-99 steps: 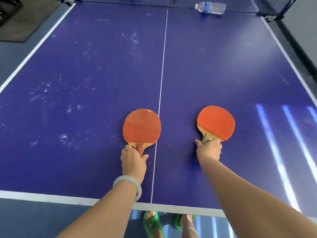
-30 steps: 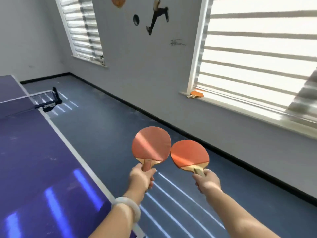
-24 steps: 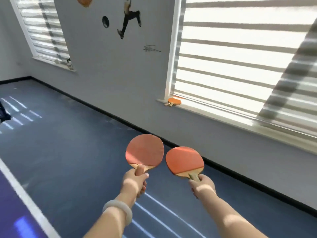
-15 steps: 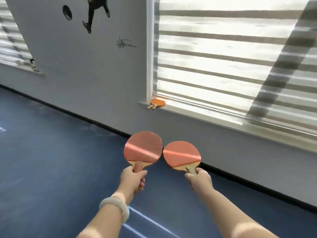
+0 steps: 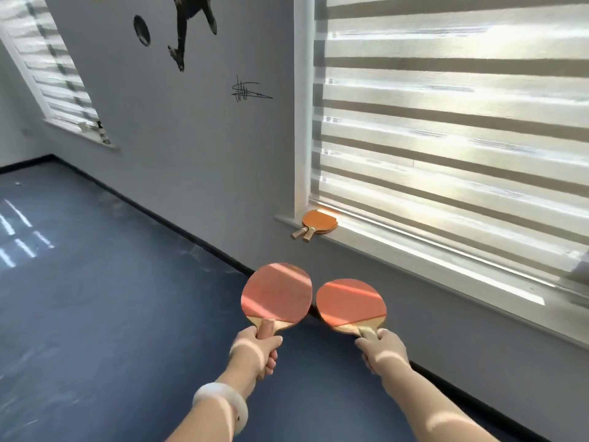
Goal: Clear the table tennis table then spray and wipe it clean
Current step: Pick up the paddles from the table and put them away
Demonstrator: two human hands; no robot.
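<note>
L hand [image 5: 255, 352] grips handle of one orange paddle [image 5: 276, 293]; R hand [image 5: 384, 350] pinches handle of second paddle [image 5: 350, 303]. Both held up over blue floor [image 5: 95, 314], blades nearly touching. Two more paddles [image 5: 318, 222] stacked on windowsill [image 5: 414, 253] just ahead, handles overhanging edge. White bangle [image 5: 220, 406] on L wrist.

Held paddles [image 5: 276, 293] [image 5: 350, 302] orange-red, tan wood handles; sill paddles [image 5: 319, 221] orange; floor [image 5: 95, 314] dark blue; blinds [image 5: 446, 122] white-grey striped; bracelet [image 5: 221, 400] white.

Paddle handles [image 5: 265, 328] hidden in fingers, wall figure [image 5: 191, 23] cut off
</note>
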